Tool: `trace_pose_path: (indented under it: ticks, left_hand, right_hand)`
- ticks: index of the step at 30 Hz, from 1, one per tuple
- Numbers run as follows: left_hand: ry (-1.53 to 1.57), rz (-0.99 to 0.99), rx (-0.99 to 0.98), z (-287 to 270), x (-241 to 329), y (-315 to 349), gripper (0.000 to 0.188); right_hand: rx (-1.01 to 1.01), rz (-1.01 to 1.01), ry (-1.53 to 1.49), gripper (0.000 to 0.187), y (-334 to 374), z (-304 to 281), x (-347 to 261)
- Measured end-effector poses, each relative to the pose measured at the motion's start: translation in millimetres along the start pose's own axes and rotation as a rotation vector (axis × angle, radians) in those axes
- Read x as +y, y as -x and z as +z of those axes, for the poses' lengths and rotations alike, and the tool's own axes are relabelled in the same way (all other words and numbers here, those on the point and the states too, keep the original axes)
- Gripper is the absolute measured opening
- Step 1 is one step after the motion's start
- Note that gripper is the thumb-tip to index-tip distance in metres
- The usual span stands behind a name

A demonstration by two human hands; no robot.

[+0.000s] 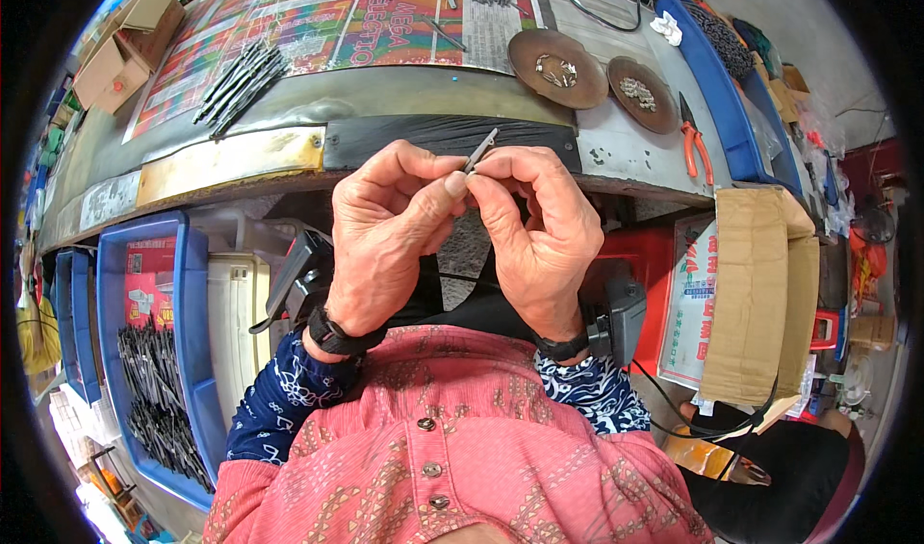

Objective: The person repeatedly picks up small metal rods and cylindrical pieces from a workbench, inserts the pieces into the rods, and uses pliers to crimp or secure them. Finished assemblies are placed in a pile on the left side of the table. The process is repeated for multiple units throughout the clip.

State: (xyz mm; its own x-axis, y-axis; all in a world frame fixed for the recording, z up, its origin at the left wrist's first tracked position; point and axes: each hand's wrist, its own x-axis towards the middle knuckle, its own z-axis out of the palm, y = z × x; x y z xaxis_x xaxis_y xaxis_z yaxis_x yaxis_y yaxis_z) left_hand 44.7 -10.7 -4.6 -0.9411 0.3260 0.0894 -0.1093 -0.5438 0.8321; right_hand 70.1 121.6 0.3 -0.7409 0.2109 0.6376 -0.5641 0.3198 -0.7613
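Note:
Just off the table's front edge, my two hands meet around a thin grey metal strip. My left hand pinches its lower end between thumb and forefinger, with the other fingers curled in. My right hand is closed against the strip from the other side, thumb and forefinger at its edge. A small part may be between those fingertips; it is too hidden to make out. The strip points up and slightly right, its far end free above the fingers.
On the table lie a bundle of dark strips, two round brown dishes of small metal parts, and red-handled pliers. A blue bin of dark strips stands left, a cardboard box right. Someone's dark-clad leg shows lower right.

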Motion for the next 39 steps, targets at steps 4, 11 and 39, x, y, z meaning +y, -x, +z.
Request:
trace_pose_path:
  ticks: [4, 11, 39]
  left_hand:
    - [0.026, 0.004, 0.006, -0.1, 0.4, 0.6, 0.009]
    - [0.018, 0.027, 0.000, 0.2, -0.3, 2.9, 0.009]
    - [0.007, 0.038, -0.011, 3.7, -1.5, 8.8, 0.010]
  right_hand:
    - [-0.015, -0.074, 0.130, 0.015, 0.0, -1.0, -2.2]
    - [-0.011, -0.094, 0.150, 0.015, 1.4, -0.7, -1.5]
    - [0.016, 0.243, -0.068, 0.013, -3.8, -7.5, -2.4]
